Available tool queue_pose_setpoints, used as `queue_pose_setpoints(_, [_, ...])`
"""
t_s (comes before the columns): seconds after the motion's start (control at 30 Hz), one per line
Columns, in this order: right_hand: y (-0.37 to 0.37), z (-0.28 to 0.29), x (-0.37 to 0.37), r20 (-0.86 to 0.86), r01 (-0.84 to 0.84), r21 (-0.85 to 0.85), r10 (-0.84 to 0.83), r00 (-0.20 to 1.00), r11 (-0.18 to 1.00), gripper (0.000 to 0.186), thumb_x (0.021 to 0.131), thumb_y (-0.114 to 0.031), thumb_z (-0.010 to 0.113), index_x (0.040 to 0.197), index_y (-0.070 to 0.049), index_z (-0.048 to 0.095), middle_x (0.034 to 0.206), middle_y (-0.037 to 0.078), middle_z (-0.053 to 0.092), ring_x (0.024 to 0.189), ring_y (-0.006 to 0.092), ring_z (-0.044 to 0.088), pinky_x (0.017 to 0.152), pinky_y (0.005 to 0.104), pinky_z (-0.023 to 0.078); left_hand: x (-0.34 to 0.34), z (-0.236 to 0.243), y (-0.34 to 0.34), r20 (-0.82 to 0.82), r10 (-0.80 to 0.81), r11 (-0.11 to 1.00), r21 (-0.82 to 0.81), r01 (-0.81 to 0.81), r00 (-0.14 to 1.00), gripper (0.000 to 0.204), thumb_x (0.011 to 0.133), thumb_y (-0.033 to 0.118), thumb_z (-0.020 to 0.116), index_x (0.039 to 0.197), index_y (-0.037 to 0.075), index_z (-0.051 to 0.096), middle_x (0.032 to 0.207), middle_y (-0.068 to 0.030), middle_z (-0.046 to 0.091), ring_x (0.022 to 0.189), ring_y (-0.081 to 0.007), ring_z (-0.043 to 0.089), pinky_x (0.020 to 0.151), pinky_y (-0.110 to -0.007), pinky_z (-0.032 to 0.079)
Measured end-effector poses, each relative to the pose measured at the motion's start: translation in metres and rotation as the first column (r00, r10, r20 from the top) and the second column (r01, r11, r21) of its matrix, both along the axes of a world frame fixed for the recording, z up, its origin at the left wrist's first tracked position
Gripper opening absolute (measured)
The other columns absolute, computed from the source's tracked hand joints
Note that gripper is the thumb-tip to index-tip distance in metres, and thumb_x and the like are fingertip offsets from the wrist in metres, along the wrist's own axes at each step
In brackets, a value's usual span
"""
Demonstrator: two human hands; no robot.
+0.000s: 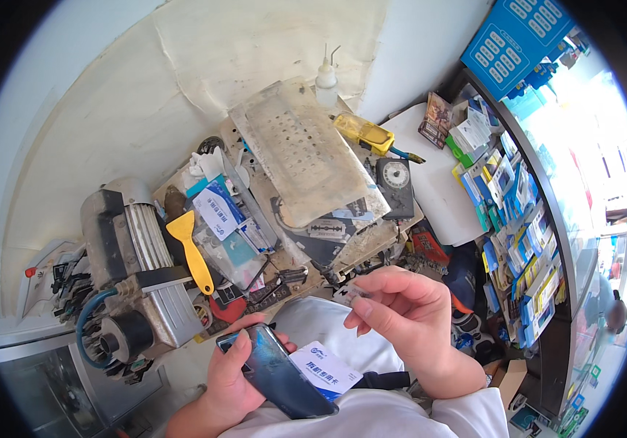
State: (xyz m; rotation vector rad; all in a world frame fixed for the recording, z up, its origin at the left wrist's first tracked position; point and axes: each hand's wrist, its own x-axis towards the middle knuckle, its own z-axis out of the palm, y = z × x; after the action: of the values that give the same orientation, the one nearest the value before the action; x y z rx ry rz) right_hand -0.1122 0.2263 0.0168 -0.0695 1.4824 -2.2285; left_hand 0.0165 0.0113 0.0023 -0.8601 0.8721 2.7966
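Note:
My left hand (227,376) is closed around a dark blue smartphone (284,376), its thumb along the near edge. The phone is tilted over my lap. To the right, my right hand (412,314) pinches a thin, silvery razor blade (347,293) between thumb and fingers, apart from the phone. Just behind the phone, a white and blue printed card (324,370) lies on my lap. A second razor blade (327,230) rests at the front of the worn heating plate (306,160) on the bench.
At the left stands a grimy motor pump (138,248) with a blue hose. A yellow scraper (189,248) leans beside cards and bags. Behind are a dropper bottle (326,84), a yellow-handled tool (363,133) and a dial box (395,186). Boxed packets (525,248) crowd the right.

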Motion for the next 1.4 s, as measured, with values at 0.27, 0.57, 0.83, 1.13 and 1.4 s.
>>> queue_pose_setpoints(0.27, [0.007, 0.01, 0.003, -0.571, -0.095, 0.086, 0.127, 0.811, 0.992, 0.033, 0.077, 0.014, 0.073, 0.108, 0.007, 0.073, 0.114, 0.018, 0.062, 0.103, 0.0242, 0.067, 0.08, 0.0299, 0.058, -0.004, 0.009, -0.001, -0.05, -0.031, 0.999, 0.03, 0.033, 0.998, 0.044, 0.101, 0.025, 0.061, 0.138, 0.006, 0.05, 0.115, -0.0258, 0.067, 0.112, -0.042, 0.064, 0.101, -0.057, 0.049])
queue_pose_setpoints(0.57, [0.003, 0.025, 0.01, -0.618, -0.14, 0.209, 0.242, 0.748, 0.968, 0.036, 0.079, 0.022, 0.063, 0.113, 0.011, 0.071, 0.115, 0.021, 0.061, 0.092, 0.0253, 0.068, 0.08, 0.0316, 0.059, -0.003, 0.013, 0.001, -0.106, -0.083, 0.996, -0.042, 0.078, 0.991, 0.044, 0.101, 0.025, 0.061, 0.138, 0.004, 0.05, 0.119, -0.0283, 0.064, 0.114, -0.0409, 0.064, 0.101, -0.055, 0.05])
queue_pose_setpoints(0.83, [-0.014, 0.019, 0.023, -0.761, -0.171, 0.234, 0.289, 0.581, 0.957, 0.031, 0.078, 0.018, 0.07, 0.104, 0.004, 0.076, 0.104, 0.015, 0.06, 0.086, 0.0276, 0.068, 0.076, 0.0317, 0.059, -0.001, 0.014, 0.005, -0.097, -0.094, 0.992, -0.088, 0.086, 0.991, 0.044, 0.102, 0.026, 0.061, 0.139, 0.005, 0.051, 0.121, -0.0277, 0.064, 0.116, -0.0399, 0.063, 0.1, -0.054, 0.051])
queue_pose_setpoints(1.13, [-0.025, 0.019, 0.041, -0.855, 0.284, 0.496, 0.403, 0.327, 0.821, 0.041, 0.057, -0.007, 0.079, 0.098, -0.004, 0.076, 0.085, 0.001, 0.063, 0.067, 0.0127, 0.056, 0.055, 0.026, 0.038, 0.005, 0.009, 0.005, -0.176, 0.052, 0.992, -0.108, -0.072, 0.983, 0.041, 0.103, 0.027, 0.058, 0.139, 0.009, 0.05, 0.123, -0.0277, 0.063, 0.118, -0.0412, 0.061, 0.1, -0.055, 0.051])
queue_pose_setpoints(1.4, [-0.029, 0.017, 0.028, -0.627, 0.051, 0.343, 0.188, 0.756, 0.938, 0.023, 0.074, 0.003, 0.08, 0.094, -0.001, 0.069, 0.08, 0.008, 0.067, 0.058, 0.0171, 0.065, 0.051, 0.0289, 0.052, 0.003, 0.011, 0.01, -0.187, -0.052, 0.958, -0.287, -0.004, 0.981, 0.041, 0.103, 0.035, 0.057, 0.137, 0.013, 0.05, 0.116, -0.0224, 0.063, 0.108, -0.0359, 0.063, 0.096, -0.052, 0.051])
